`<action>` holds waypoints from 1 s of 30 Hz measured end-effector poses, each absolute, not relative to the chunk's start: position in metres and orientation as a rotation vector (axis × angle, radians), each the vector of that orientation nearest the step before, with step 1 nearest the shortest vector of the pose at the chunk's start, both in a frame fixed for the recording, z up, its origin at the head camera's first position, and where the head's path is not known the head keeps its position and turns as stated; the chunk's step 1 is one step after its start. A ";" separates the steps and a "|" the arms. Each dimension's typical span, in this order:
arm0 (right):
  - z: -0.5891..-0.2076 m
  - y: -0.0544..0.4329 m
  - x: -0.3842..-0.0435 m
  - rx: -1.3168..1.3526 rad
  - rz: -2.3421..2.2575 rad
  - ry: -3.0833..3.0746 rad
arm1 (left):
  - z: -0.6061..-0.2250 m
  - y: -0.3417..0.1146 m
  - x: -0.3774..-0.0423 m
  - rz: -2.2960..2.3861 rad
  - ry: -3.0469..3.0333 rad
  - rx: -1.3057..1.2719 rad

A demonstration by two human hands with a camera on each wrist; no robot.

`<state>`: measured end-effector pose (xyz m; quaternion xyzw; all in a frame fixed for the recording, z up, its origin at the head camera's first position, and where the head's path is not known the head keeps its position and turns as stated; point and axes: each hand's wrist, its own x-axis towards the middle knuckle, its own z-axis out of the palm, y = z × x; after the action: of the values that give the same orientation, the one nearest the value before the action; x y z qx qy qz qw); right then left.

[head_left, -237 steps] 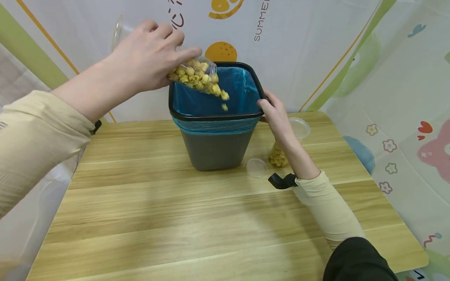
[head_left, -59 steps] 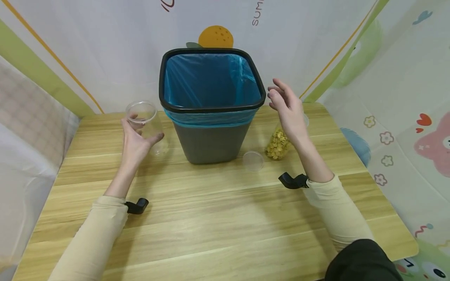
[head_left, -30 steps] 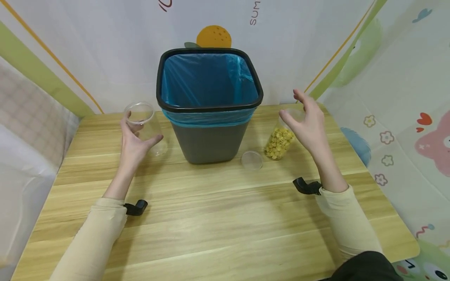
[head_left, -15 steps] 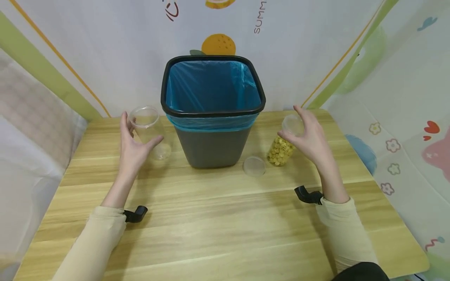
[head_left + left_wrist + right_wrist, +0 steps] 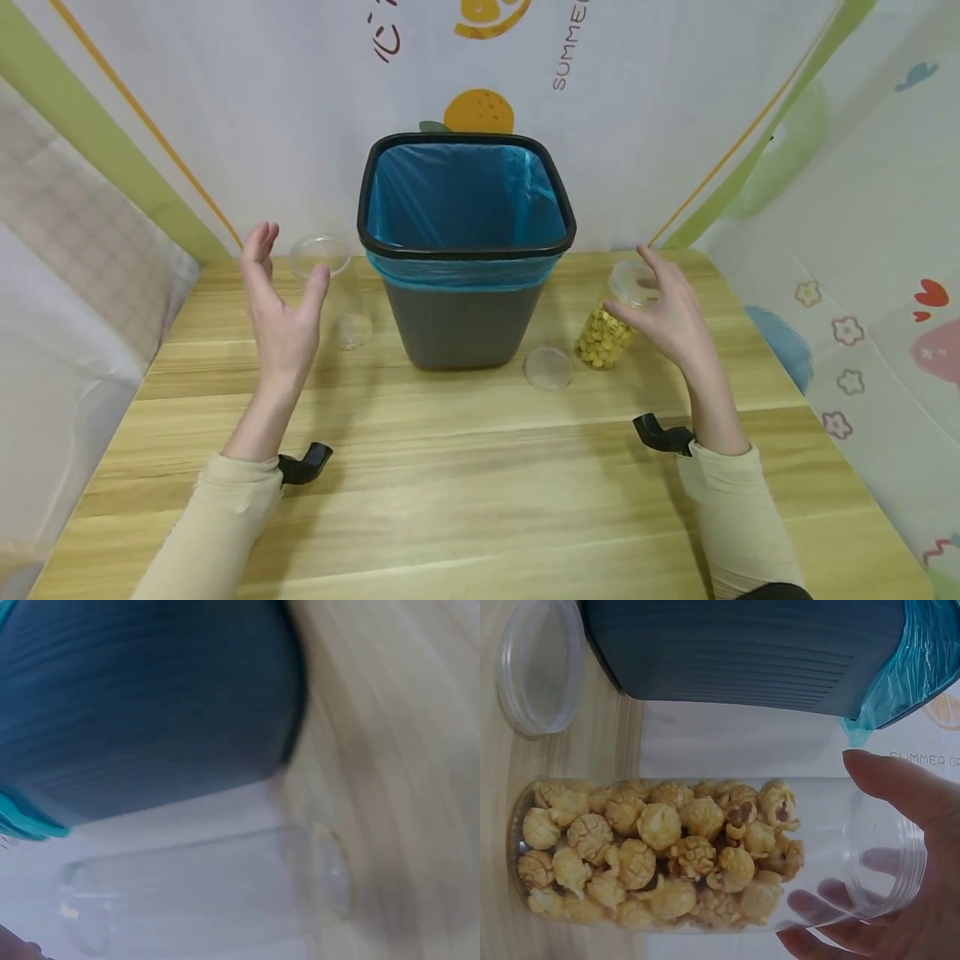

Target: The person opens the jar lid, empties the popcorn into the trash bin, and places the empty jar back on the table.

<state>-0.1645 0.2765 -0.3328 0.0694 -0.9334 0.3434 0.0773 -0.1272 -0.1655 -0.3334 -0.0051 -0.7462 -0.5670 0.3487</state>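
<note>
My left hand (image 5: pixel 285 321), fingers spread and thumb raised, is just left of a clear, empty plastic jar (image 5: pixel 333 304) and holds nothing. The jar stands upright on the table; in the left wrist view the empty jar (image 5: pixel 195 892) appears apart from the fingertip (image 5: pixel 15 949) at the lower left. My right hand (image 5: pixel 671 321) curves loosely about the top of a second clear jar (image 5: pixel 603 337), mostly filled with popcorn (image 5: pixel 660 832). In the right wrist view the thumb (image 5: pixel 889 780) lies off the jar's side, and several fingers show behind its neck.
A grey bin (image 5: pixel 465 325) with a black rim and blue liner stands between the jars at the back. Right of its base lies a loose clear lid (image 5: pixel 547 367). The wooden table (image 5: pixel 450 500) reaches a printed curtain behind.
Earlier my left hand tipped popcorn from its jar into the bin; the jar then stood on the table, and the hand has released it. My right hand moved from the bin's rim to the popcorn jar.
</note>
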 end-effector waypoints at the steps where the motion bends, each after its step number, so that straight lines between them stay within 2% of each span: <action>1: -0.333 0.277 -0.163 0.198 1.028 -2.801 | -0.330 -0.162 -0.125 -1.471 -1.913 -0.032; 16: -0.323 0.273 -0.150 0.163 1.021 -2.738 | -0.327 -0.133 -0.114 -1.428 -1.564 -0.268; 30: -0.285 0.242 -0.112 0.164 1.055 -2.760 | -0.344 -0.102 -0.103 -1.289 -1.646 -0.569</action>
<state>-0.1118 0.2420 -0.2846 0.0552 -0.9288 0.3550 0.0913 -0.1029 -0.1020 -0.3439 -0.2321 -0.6712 -0.5256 0.4684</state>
